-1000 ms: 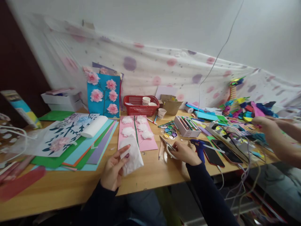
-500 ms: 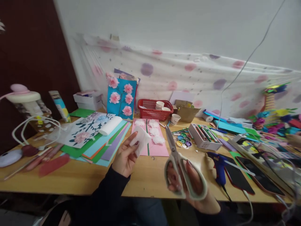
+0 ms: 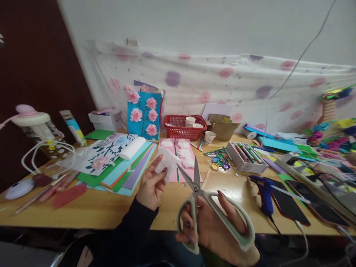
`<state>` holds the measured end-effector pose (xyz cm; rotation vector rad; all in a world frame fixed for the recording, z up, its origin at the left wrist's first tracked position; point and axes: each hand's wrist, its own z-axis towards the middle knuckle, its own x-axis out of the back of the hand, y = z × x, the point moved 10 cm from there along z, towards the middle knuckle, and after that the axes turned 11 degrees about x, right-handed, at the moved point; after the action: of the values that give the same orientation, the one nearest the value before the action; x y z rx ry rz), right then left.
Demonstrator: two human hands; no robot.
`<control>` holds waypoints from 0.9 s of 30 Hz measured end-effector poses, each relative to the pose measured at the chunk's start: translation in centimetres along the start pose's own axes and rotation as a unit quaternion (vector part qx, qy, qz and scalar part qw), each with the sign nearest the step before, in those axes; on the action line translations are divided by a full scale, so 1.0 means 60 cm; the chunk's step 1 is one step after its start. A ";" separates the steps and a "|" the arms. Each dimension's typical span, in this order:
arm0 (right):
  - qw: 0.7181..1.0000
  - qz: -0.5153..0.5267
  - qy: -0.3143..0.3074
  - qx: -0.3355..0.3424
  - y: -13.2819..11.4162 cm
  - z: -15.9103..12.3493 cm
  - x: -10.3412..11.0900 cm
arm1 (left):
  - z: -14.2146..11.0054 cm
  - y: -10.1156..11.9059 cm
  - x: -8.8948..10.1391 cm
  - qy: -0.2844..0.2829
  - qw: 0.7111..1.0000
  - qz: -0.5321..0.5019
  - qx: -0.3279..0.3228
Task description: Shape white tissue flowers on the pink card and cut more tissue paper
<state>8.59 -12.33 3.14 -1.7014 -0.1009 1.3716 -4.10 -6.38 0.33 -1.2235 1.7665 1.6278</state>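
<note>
My left hand [image 3: 152, 185] pinches a folded piece of white tissue paper [image 3: 167, 163] between thumb and fingers, above the table. In my right hand [image 3: 214, 230] is a pair of scissors [image 3: 196, 189] with pale green handles, thumb and fingers through the loops. Its blades are spread apart, one tip close to the tissue's right edge; whether they touch I cannot tell. Behind the tissue lies a pink sheet [image 3: 197, 174] with white tissue flowers [image 3: 186, 152] along a green stem, partly hidden by the tissue and blades.
A blue picture with pink flowers [image 3: 144, 116] leans at the back beside a red basket [image 3: 185, 128]. Coloured papers [image 3: 136, 174] lie left. Rightward are a paint palette [image 3: 219, 163], a box of crayons [image 3: 247, 159], a blue glue gun [image 3: 264, 193] and phones [image 3: 289, 204].
The scissor blades have gone from nearly closed to spread wide. My right hand has moved left, bringing the scissors nearer the tissue. My left hand keeps its pinch.
</note>
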 end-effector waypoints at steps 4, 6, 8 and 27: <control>0.999 0.037 -0.014 0.024 -0.007 0.003 -0.003 | 0.002 0.005 0.006 0.006 1.000 -0.008 -0.014; 0.998 0.052 -0.027 0.026 -0.009 0.003 -0.005 | 0.002 0.011 0.008 0.009 1.000 -0.013 -0.024; 0.997 0.060 -0.032 0.026 -0.008 0.002 -0.005 | 0.001 0.015 0.007 0.010 0.999 -0.013 -0.031; 0.997 0.060 -0.050 0.027 -0.002 0.006 -0.004 | -0.004 0.007 0.003 0.017 0.999 0.013 -0.025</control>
<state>8.30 -12.17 3.40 -1.6153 -0.0177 1.5346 -4.46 -6.70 0.47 -1.2632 1.7805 1.6845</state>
